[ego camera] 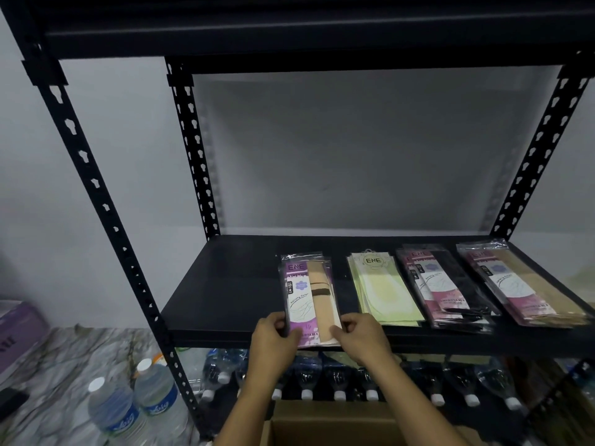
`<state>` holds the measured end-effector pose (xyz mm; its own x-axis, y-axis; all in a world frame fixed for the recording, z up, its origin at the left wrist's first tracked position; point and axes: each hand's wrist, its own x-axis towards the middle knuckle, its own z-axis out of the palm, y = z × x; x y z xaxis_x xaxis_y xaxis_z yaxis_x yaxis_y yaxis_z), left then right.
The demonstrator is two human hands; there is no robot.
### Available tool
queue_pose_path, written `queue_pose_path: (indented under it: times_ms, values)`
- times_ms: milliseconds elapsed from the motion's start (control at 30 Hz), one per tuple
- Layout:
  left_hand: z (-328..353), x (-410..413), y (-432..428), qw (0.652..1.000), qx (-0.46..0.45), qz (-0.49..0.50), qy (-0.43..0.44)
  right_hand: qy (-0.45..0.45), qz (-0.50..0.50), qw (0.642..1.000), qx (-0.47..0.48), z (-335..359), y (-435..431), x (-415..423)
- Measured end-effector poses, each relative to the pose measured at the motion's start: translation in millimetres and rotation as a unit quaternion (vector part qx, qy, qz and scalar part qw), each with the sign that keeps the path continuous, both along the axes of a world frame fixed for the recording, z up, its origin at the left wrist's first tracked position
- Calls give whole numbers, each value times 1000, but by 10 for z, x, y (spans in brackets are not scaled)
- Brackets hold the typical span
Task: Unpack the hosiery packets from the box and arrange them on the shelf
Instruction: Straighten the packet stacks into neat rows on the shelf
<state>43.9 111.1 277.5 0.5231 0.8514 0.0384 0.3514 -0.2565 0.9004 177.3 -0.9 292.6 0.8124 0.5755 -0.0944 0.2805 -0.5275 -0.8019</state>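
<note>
A stack of purple hosiery packets [307, 291] with beige stockings lies on the black shelf [225, 284], near its front edge. My left hand [273, 336] grips the stack's lower left edge and my right hand [360, 333] grips its lower right corner. To the right lie three more piles: pale green packets [383, 288], pink packets with black stockings [441, 288] and pink packets with beige stockings [521, 284]. An open cardboard box [331, 423] sits below my forearms; its contents are hidden.
Black slotted uprights [193, 149] frame the shelf. Several water bottles [338, 378] lie on the level beneath. Two upright water bottles [135, 403] stand on the marble floor at left, near a purple box [19, 329].
</note>
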Motion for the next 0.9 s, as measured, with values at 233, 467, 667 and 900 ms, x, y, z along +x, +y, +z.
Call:
queue_pose_path:
  times_ms: [233,467,667,900]
  values:
    - [-43,-93,-41,997,-55,23,-52,65,-38,994,84,-70,-43,-129]
    - [-20,-200,102,997,-50,17,-50,63,-23,993,93,-61,53,-205]
    - [152,-222,459,999,-20,18,-30,25,19,995,90,101,376,-183]
    - [252,-84,1039,999,23,5,23,-21,57,996,60,162,919,-45]
